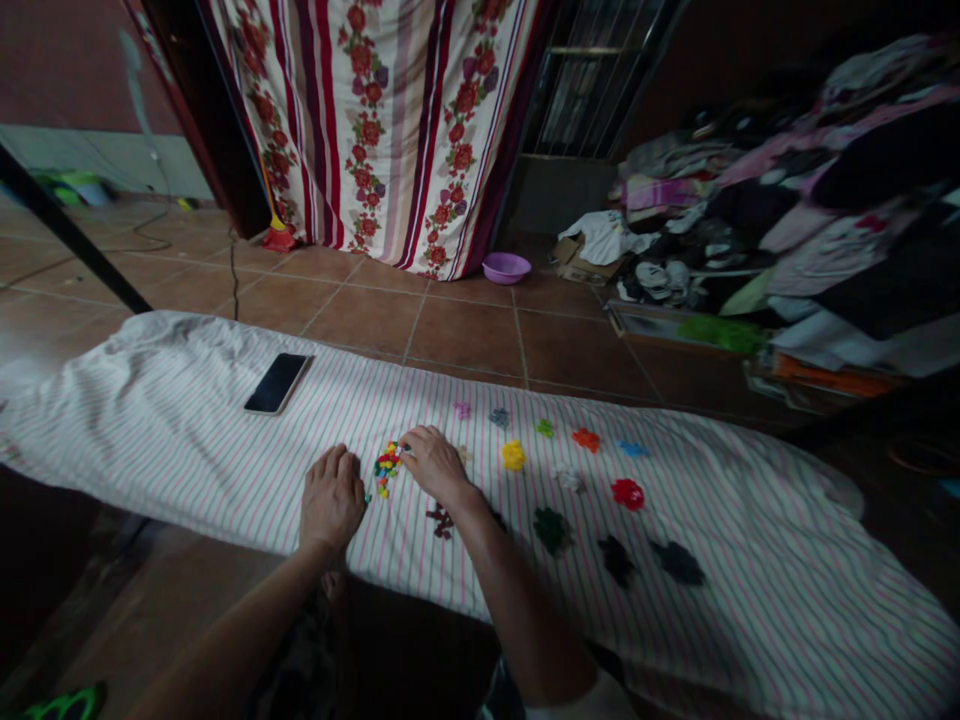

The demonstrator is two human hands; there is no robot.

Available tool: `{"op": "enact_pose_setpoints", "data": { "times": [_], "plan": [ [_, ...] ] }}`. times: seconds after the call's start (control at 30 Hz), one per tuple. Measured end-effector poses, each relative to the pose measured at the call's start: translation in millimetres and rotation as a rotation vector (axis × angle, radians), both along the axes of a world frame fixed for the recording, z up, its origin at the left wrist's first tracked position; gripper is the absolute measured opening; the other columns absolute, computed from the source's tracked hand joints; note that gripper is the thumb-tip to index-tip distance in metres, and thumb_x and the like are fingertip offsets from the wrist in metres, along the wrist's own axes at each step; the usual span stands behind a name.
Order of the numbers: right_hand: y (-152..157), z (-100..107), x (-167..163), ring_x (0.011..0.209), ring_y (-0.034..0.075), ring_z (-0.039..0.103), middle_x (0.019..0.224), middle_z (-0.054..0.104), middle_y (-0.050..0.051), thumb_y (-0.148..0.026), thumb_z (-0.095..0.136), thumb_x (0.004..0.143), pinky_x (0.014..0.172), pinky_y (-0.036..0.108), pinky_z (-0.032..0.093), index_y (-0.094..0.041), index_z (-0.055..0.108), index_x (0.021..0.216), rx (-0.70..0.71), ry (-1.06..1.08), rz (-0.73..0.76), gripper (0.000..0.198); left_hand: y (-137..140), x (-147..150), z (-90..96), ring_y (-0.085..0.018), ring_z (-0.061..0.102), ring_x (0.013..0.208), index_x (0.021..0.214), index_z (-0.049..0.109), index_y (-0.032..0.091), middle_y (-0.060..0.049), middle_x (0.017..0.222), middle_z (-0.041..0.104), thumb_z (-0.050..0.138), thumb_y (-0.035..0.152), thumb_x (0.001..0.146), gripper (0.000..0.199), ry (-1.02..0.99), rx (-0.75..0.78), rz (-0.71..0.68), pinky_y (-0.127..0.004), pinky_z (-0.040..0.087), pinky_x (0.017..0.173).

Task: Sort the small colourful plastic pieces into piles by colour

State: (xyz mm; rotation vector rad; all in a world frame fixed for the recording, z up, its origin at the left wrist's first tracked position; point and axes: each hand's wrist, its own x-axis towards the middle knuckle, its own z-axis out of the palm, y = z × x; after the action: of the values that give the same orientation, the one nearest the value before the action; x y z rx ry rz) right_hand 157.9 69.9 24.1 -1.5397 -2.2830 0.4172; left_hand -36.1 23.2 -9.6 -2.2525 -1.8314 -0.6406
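Note:
My left hand (331,500) lies palm down on the striped cloth with its fingers stretched out, left of a mixed pile of small coloured pieces (388,462). A tiny teal piece (367,497) shows beside its thumb. At the pile's right edge, the fingers of my right hand (435,465) are bent and drawn together at the tips; whatever they pinch is hidden. Brown pieces (441,521) lie below that hand, and beige ones (464,454) are partly covered behind it. Further right are single-colour heaps: yellow (514,456), white (568,478), red (628,494) and dark green (551,530).
Along the far side sit pink (462,410), grey (499,417), lime (544,428), orange (586,439) and blue (633,449) heaps. Black heaps (679,562) lie near right. A phone (277,383) rests on the striped cloth (187,430). A purple basin (506,267) stands on the floor.

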Motion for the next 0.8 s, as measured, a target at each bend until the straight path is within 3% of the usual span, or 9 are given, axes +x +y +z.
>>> {"op": "enact_pose_setpoints", "data": {
  "times": [0.57, 0.8],
  "plan": [
    [-0.6, -1.0, 0.9, 0.106, 0.020, 0.056, 0.105, 0.066, 0.006, -0.021, 0.065, 0.090, 0.092, 0.031, 0.042, -0.019, 0.065, 0.097, -0.015, 0.021, 0.004, 0.007, 0.6, -1.5, -2.2, -0.030, 0.056, 0.116, 0.104, 0.057, 0.018, -0.015, 0.123, 0.062, 0.043, 0.020, 0.088, 0.021, 0.005, 0.026, -0.003, -0.044, 0.045, 0.095],
    [-4.3, 9.9, 3.6, 0.100, 0.017, 0.059, 0.103, 0.067, 0.004, -0.018, 0.063, 0.090, 0.089, 0.028, 0.043, -0.020, 0.064, 0.096, -0.023, 0.104, 0.004, 0.007, 0.6, -2.1, -1.4, -0.031, 0.055, 0.116, 0.103, 0.057, 0.017, -0.017, 0.122, 0.062, 0.042, 0.020, 0.089, 0.021, -0.001, 0.016, -0.014, -0.046, 0.045, 0.095]
  ]
}}
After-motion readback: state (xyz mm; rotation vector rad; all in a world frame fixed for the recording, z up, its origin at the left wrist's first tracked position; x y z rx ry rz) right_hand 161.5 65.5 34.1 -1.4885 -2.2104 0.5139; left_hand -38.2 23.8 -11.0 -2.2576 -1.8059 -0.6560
